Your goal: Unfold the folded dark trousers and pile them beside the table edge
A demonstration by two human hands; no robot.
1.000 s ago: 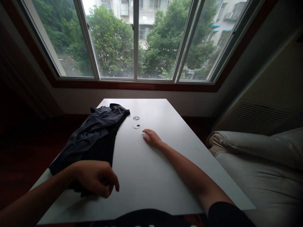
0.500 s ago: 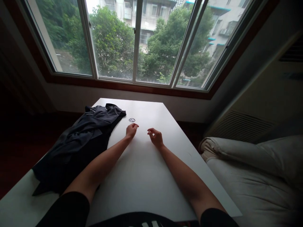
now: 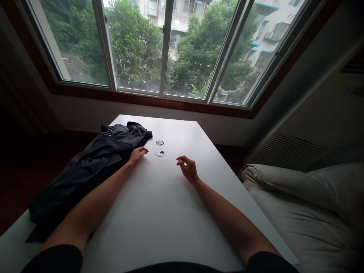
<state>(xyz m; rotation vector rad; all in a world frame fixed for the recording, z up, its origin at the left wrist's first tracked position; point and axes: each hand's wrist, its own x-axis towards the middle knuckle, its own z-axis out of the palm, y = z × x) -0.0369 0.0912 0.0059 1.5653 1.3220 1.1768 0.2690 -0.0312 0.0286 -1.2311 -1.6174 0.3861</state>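
Two flat round pieces lie one behind the other on the white table. The nearer round piece (image 3: 158,153) is pale with a dark outline and a black spot. Behind it, the smaller round piece (image 3: 159,143) shows a dark and light pattern. To their left, my left hand (image 3: 138,154) is open beside the dark garment's edge, fingers pointing right and nothing seen in them. My right hand (image 3: 187,169) hovers low over the table, right of the round pieces. Its thumb and fingertips come together in a pinch; anything between them is too small to make out.
A dark grey and black garment (image 3: 82,170) with a collar and white stripes stretches along the table's left side. The white table (image 3: 159,216) narrows toward the window wall. At the right stands a light-coloured padded seat (image 3: 301,204).
My left hand has moved left, away from the middle, and the nearer round piece now shows on the table. The right hand has stayed nearly in place. The view has shifted slightly.
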